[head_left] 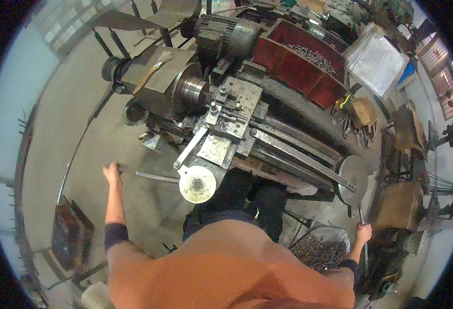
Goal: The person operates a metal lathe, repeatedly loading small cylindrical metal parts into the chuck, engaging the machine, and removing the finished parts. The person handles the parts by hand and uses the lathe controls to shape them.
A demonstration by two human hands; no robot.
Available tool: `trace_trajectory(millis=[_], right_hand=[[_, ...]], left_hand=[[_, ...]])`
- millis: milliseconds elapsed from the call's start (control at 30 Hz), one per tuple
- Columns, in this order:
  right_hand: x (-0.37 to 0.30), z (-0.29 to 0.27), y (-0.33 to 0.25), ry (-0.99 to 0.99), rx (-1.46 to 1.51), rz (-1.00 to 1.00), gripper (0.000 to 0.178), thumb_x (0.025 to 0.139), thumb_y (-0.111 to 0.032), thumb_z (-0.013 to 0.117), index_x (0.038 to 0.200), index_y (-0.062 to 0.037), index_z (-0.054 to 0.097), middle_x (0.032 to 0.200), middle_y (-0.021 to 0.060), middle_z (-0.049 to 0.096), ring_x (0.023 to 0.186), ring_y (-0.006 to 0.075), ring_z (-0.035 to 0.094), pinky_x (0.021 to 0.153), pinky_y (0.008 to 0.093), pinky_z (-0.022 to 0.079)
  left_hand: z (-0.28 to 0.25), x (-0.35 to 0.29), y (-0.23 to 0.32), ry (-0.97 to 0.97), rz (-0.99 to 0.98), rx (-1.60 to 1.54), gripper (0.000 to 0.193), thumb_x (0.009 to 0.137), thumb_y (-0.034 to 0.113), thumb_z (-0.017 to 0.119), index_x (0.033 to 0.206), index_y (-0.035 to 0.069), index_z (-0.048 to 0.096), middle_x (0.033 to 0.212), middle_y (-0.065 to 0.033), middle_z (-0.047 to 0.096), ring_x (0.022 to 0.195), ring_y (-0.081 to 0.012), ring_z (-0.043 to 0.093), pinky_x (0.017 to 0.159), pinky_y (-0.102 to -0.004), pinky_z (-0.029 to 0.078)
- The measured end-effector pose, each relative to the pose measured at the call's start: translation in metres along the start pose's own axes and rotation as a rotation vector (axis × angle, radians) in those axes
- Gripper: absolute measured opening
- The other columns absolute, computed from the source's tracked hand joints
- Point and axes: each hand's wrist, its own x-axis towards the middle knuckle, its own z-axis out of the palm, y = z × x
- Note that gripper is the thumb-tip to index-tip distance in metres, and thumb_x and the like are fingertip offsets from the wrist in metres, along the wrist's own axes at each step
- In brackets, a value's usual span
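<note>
At the right, my right hand [363, 232] is wrapped round a metal lever [360, 213] that hangs from a large grey disc [353, 180] on the machine's end. To the left, my left hand [111, 171] is closed, just beyond the free end of a long metal handle [157, 177]. A small dark blur shows at its fingers, and I cannot make out what it is. That handle joins a pale round disc [197, 184] at the front of a lathe-like machine. Behind it are the tool slide [234, 110] and a shiny round chuck [194, 90].
A wooden-handled brush [153, 71] lies on the headstock. At the back, a red bin [301, 64] holds many small metal parts. A basket of dark pieces [321, 247] stands by my right forearm. Hand tools [362, 135] lie at the right, and a dark block [69, 237] stands at the left.
</note>
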Motion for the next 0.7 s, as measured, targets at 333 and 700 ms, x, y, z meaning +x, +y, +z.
trace_trajectory(millis=[333, 700], right_hand=[[-0.101, -0.034, -0.060, -0.076, 0.140, 0.177, 0.034, 0.067, -0.033, 0.060, 0.076, -0.0004, 0.057, 0.076, 0.0178, 0.060, 0.069, 0.0366, 0.059, 0.061, 0.0466, 0.046], [-0.090, 0.000, -0.042, 0.046, -0.055, 0.070, 0.040, 0.068, -0.038, 0.064, 0.075, 0.0004, 0.057, 0.071, 0.0201, 0.060, 0.068, 0.0364, 0.059, 0.060, 0.0453, 0.048]], left_hand=[[-0.013, -0.045, 0.003, 0.300, -0.025, -0.167, 0.014, 0.069, -0.004, 0.041, 0.082, -0.009, 0.041, 0.064, -0.0154, 0.052, 0.049, -0.0236, 0.053, 0.052, -0.0371, 0.053], [0.003, -0.044, 0.022, 0.137, -0.008, -0.018, 0.006, 0.070, -0.001, 0.043, 0.074, -0.006, 0.043, 0.062, -0.0135, 0.051, 0.047, -0.0219, 0.053, 0.046, -0.0331, 0.048]])
